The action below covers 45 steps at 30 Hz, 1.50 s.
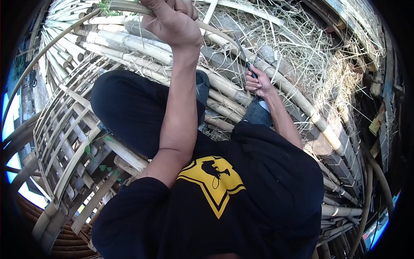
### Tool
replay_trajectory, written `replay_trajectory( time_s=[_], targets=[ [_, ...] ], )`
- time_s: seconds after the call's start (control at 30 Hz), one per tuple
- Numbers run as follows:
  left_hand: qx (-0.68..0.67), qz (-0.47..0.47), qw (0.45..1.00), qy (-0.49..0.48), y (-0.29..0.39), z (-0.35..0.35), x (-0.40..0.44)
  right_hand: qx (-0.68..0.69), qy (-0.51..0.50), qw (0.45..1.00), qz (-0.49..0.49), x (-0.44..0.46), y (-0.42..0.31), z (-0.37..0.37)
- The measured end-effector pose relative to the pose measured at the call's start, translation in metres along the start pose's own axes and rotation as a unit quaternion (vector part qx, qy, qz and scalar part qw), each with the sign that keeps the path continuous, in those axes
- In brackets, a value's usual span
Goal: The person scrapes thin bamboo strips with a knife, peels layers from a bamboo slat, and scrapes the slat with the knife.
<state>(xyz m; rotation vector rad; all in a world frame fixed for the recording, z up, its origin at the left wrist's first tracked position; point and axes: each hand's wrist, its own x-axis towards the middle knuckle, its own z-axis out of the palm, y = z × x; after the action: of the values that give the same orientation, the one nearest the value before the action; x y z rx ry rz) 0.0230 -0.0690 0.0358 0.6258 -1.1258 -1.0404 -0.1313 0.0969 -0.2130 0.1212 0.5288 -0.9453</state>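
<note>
At the top of the head view, my left hand [174, 21] is closed round a long bamboo strip [217, 32], which comes out on both sides of the fist. Lower and to the right, my right hand [259, 83] grips the dark handle of a knife [245, 56]. Its thin blade points up and left, close to the strip; whether they touch is unclear. Thin pale shavings [293, 39] lie beyond my right hand.
Stacked bamboo poles [125, 43] run under and past my legs. A woven bamboo frame [64, 142] stands at the left. One long pole [302, 101] slants down to the right, and a curved rod [43, 60] arcs across the upper left.
</note>
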Motion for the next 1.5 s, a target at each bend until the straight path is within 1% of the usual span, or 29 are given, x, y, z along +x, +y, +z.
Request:
replay_trajectory(
  time_s=[0.13, 0.17, 0.27, 0.3, 0.33, 0.37, 0.4, 0.47, 0.53, 0.57, 0.6, 0.63, 0.67, 0.73, 0.77, 0.8, 0.87, 0.9, 0.93, 1.0, 1.03, 1.07, 1.2, 1.27, 1.37, 1.4, 1.43, 1.47, 1.5],
  targets=[
    [-0.029, -0.036, 0.999, 0.008, -0.014, -0.027, 0.008, 0.102, -0.054, 0.991, -0.064, 0.000, 0.009, -0.001],
    [0.001, -0.035, 0.999, 0.019, -0.019, -0.031, 0.002, 0.235, -0.113, 0.963, -0.074, -0.002, 0.015, 0.000],
    [0.016, -0.027, 0.999, 0.018, -0.009, -0.024, 0.007, 0.223, -0.152, 0.959, -0.082, -0.002, 0.015, -0.006],
    [0.023, -0.020, 1.000, 0.003, -0.006, -0.020, 0.010, 0.164, -0.096, 0.976, -0.104, -0.003, 0.014, -0.006],
    [0.032, -0.014, 0.999, -0.008, -0.003, -0.018, 0.012, 0.163, -0.099, 0.976, -0.106, -0.004, 0.010, 0.005],
    [0.037, -0.007, 0.999, 0.000, -0.003, -0.014, 0.007, 0.074, -0.009, 0.989, -0.131, -0.010, 0.007, 0.015],
    [0.042, 0.003, 0.999, 0.010, -0.005, -0.007, 0.001, -0.020, 0.079, 0.985, -0.153, -0.014, 0.004, 0.026],
    [0.028, 0.000, 1.000, 0.013, -0.005, 0.000, -0.007, -0.137, 0.129, 0.966, -0.179, -0.020, 0.000, 0.046],
    [0.039, 0.011, 0.999, -0.005, -0.003, 0.005, -0.008, -0.362, 0.233, 0.866, -0.254, -0.013, 0.001, 0.051],
    [0.040, 0.009, 0.999, -0.002, 0.000, 0.007, -0.011, -0.363, 0.235, 0.866, -0.251, -0.014, 0.004, 0.053],
    [0.040, 0.018, 0.999, -0.003, 0.004, 0.011, -0.012, -0.512, 0.284, 0.756, -0.294, -0.020, 0.003, 0.070],
    [0.040, 0.029, 0.999, -0.004, 0.005, 0.015, -0.012, -0.641, 0.321, 0.616, -0.327, -0.022, 0.002, 0.081],
    [0.040, 0.029, 0.999, 0.000, 0.005, 0.018, -0.014, -0.644, 0.320, 0.615, -0.325, -0.020, 0.005, 0.083],
    [0.033, 0.071, 0.997, -0.012, 0.002, 0.021, -0.017, -0.686, 0.346, 0.539, -0.344, -0.013, 0.015, 0.080],
    [-0.059, 0.055, 0.996, 0.021, -0.003, 0.022, -0.021, -0.688, 0.352, 0.545, -0.326, -0.010, 0.020, 0.078],
    [-0.060, 0.057, 0.996, 0.023, -0.006, 0.024, -0.020, -0.690, 0.351, 0.543, -0.326, -0.006, 0.022, 0.075],
    [-0.016, 0.107, 0.994, 0.011, -0.010, 0.025, -0.019, -0.723, 0.422, 0.538, -0.103, -0.001, 0.025, 0.068],
    [-0.025, 0.105, 0.994, -0.008, -0.012, 0.023, -0.018, -0.732, 0.426, 0.527, -0.071, -0.002, 0.022, 0.065],
    [-0.025, 0.108, 0.994, -0.008, -0.011, 0.023, -0.017, -0.733, 0.425, 0.526, -0.074, 0.001, 0.021, 0.056],
    [-0.006, 0.121, 0.993, 0.003, -0.010, 0.026, -0.019, -0.704, 0.374, 0.566, -0.208, 0.005, 0.016, 0.034],
    [-0.008, 0.122, 0.992, 0.004, -0.010, 0.027, -0.020, -0.603, 0.382, 0.687, -0.134, 0.007, 0.007, 0.030],
    [-0.003, 0.117, 0.993, 0.004, -0.011, 0.026, -0.021, -0.606, 0.381, 0.685, -0.136, 0.006, 0.001, 0.026],
    [0.018, 0.113, 0.993, 0.026, -0.012, 0.031, -0.024, -0.575, 0.336, 0.642, -0.379, -0.032, -0.029, 0.126],
    [-0.002, 0.103, 0.995, 0.016, -0.013, 0.030, -0.023, -0.556, 0.282, 0.621, -0.475, -0.055, -0.036, 0.174],
    [-0.016, 0.096, 0.995, 0.000, -0.013, 0.027, -0.022, -0.536, 0.208, 0.561, -0.596, -0.061, -0.029, 0.189],
    [-0.010, 0.091, 0.996, -0.006, -0.011, 0.026, -0.024, -0.525, 0.195, 0.533, -0.635, -0.050, -0.018, 0.171],
    [-0.010, 0.088, 0.996, -0.007, -0.005, 0.024, -0.023, -0.560, 0.224, 0.433, -0.670, -0.024, -0.002, 0.124],
    [0.014, 0.078, 0.997, -0.013, 0.003, 0.024, -0.020, -0.706, 0.329, 0.488, -0.396, -0.014, 0.011, 0.089],
    [0.036, 0.070, 0.997, -0.018, 0.010, 0.025, -0.019, -0.769, 0.380, 0.507, -0.087, -0.002, 0.013, 0.053]
  ],
)
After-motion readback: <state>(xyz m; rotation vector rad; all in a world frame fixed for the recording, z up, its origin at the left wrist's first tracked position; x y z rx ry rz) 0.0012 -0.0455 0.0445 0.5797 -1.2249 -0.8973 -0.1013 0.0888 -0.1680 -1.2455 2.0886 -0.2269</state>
